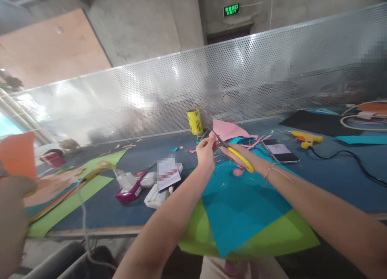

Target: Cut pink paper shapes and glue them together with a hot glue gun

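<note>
My left hand [206,150] pinches a small piece of pink paper [212,135] above the table. In my right hand [231,152] is a pair of scissors [241,156] with yellow handles, its blades pointing up and left beside the pink piece. Whether the blades touch the paper I cannot tell. Behind my hands lies a larger pink sheet [230,129] with a curved edge. Under my forearms a blue sheet [242,202] overlaps a green sheet [284,236] at the table's near edge. Pink scraps [238,172] lie on the blue sheet.
A yellow can-like container [194,121] stands by the perforated metal screen [157,93]. Left are a phone [168,174] and a purple power strip [130,193]. Right are another phone [281,151] and a corded yellow glue gun [307,138]. Another person's arm [13,206] reaches in at far left.
</note>
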The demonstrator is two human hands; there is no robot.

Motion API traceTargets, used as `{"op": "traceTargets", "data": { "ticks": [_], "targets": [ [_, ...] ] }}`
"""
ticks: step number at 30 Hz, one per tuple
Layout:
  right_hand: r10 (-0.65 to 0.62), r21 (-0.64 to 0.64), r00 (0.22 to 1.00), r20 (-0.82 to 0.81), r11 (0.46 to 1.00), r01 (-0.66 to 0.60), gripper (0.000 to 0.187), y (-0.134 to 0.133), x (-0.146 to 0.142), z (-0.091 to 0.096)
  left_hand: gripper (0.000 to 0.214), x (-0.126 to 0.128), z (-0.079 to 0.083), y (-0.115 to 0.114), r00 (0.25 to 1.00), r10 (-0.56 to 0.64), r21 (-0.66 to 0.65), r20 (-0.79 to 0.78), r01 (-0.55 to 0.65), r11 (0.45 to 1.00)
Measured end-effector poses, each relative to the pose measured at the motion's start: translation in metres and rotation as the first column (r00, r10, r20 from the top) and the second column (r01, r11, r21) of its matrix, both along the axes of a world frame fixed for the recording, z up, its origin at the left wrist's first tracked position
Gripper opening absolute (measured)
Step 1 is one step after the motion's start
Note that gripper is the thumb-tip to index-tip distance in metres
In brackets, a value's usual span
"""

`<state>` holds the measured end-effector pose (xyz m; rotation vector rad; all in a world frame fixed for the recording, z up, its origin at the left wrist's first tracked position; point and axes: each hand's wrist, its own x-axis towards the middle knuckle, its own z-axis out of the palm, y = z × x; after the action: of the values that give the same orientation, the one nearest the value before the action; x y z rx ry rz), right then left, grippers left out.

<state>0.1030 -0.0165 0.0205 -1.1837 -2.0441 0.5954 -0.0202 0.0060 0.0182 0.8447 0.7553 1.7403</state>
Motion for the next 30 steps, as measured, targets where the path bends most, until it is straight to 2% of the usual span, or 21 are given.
{"op": "traceTargets", "data": {
  "ticks": [17, 24, 30],
  "targets": [
    [-0.025, 0.049, 1.0, 0.019, 0.998, 0.025, 0.038, 0.004, -0.001, -0.004, 0.023, -0.001, -0.001, 0.002, 0.999, -0.042, -0.008, 0.008, 0.042, 0.999],
    [-0.063, 0.132, 0.998, -0.003, 0.989, 0.062, 0.035, 0.003, 0.001, -0.006, 0.02, -0.001, 0.001, 0.002, 0.997, -0.062, -0.042, 0.038, 0.064, 0.997],
    [-0.083, 0.103, 0.996, 0.043, 0.992, 0.078, 0.039, 0.009, 0.006, -0.003, 0.019, -0.002, 0.003, 0.002, 0.999, -0.043, -0.071, 0.003, 0.043, 0.997]
  ]
}}
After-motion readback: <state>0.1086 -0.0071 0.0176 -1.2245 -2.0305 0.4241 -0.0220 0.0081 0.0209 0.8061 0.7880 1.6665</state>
